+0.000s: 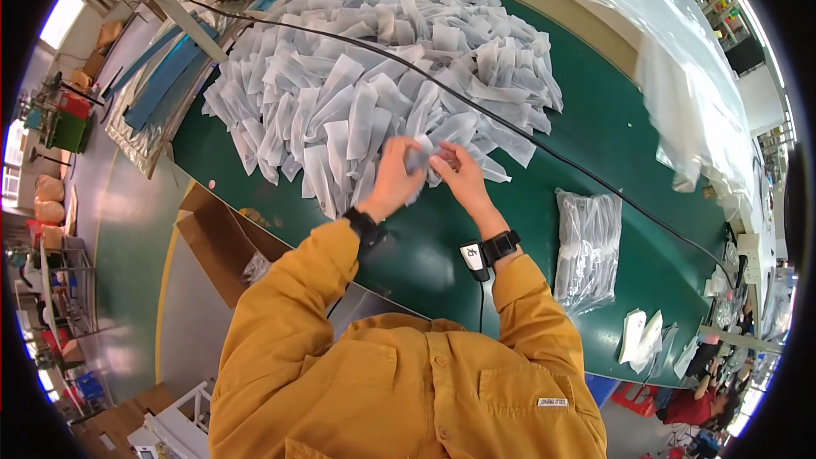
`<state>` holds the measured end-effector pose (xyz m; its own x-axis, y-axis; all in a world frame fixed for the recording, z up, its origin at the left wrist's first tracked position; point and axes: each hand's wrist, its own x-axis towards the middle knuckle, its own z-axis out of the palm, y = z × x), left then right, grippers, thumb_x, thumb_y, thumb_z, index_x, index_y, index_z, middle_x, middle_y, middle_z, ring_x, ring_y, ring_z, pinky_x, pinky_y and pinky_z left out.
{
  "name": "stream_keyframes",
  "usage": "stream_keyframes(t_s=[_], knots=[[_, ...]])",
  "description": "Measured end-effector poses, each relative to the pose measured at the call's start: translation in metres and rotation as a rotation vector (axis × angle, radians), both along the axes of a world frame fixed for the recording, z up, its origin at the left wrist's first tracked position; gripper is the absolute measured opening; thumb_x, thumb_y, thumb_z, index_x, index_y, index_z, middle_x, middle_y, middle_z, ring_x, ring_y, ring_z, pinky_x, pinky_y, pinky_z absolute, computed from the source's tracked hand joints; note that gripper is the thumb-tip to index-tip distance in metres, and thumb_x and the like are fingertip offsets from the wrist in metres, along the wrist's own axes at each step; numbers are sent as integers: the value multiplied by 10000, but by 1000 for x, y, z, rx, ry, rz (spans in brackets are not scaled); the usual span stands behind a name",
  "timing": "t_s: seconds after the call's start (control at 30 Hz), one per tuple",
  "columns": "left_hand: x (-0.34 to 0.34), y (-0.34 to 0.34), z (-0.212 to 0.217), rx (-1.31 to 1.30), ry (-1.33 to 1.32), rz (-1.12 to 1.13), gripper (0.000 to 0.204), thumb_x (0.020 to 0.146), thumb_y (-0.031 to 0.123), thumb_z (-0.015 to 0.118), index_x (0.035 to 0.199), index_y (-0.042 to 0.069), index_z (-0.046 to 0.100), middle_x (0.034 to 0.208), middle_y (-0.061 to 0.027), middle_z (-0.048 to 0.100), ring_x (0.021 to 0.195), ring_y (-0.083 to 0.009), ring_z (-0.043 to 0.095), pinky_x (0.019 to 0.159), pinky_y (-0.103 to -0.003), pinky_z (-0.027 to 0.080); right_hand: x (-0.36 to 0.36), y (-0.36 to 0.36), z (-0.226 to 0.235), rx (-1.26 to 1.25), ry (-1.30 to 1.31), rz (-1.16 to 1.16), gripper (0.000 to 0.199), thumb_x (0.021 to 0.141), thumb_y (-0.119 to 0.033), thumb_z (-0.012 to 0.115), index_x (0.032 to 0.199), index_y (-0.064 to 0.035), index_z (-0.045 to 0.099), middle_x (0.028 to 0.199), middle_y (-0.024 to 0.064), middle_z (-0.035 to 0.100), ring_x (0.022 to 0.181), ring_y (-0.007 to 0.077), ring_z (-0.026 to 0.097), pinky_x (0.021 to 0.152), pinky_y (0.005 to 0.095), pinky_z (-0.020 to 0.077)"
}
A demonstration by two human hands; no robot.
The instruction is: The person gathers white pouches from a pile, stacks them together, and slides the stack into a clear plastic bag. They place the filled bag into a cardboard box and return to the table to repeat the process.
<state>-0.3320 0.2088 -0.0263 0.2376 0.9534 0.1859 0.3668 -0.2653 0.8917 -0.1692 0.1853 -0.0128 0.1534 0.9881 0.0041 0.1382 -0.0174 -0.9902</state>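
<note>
Green desk (595,127) w/ a big heap of white pouches (374,76) at 12 o'clock: left hand (393,174) & right hand (455,172), grips both closed on one white pouch (419,155) at heap's 6 o'clock edge, prob. mid-sort; next needs pulling it clear w/o dragging neighbours.

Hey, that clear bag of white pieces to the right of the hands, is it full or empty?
Full. The clear bag bulges with pale strips packed inside, lying flat on the green table, apart from both hands.
</note>
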Motion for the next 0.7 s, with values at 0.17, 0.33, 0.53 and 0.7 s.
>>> stream_keyframes(t_s=[0.17,0.33,0.53,0.7], knots=[[-6,-51,11,-290,-564,-65,646,790,-10,656,1356,90,362,1156,-123,491,1015,-210,565,853,-301,478,-12,-13,10,-52,-177,184,172,884,-161,653,939,2,647,805,-4,617,736,67,536,666,238,446],[-16,-58,10,-422,-580,-131,706,843,-17,635,1428,66,250,1193,-108,524,1063,-167,565,863,-301,490,-16,-26,8,-116,21,184,177,910,-154,613,966,11,641,837,38,637,775,94,561,687,239,440],[-9,-70,-19,-604,-612,-202,629,848,6,641,1375,1,297,1125,-101,570,1019,-177,582,837,-332,513,-19,-40,-6,-305,553,-39,232,944,-201,570,1019,11,631,912,39,633,804,110,584,719,242,461],[-6,-79,-18,-764,-865,-16,564,860,32,648,1336,5,348,1122,-101,566,1001,-189,593,843,-357,523,-3,-69,18,-463,473,11,300,953,-235,556,1124,9,590,1005,51,618,862,124,600,746,261,478]])
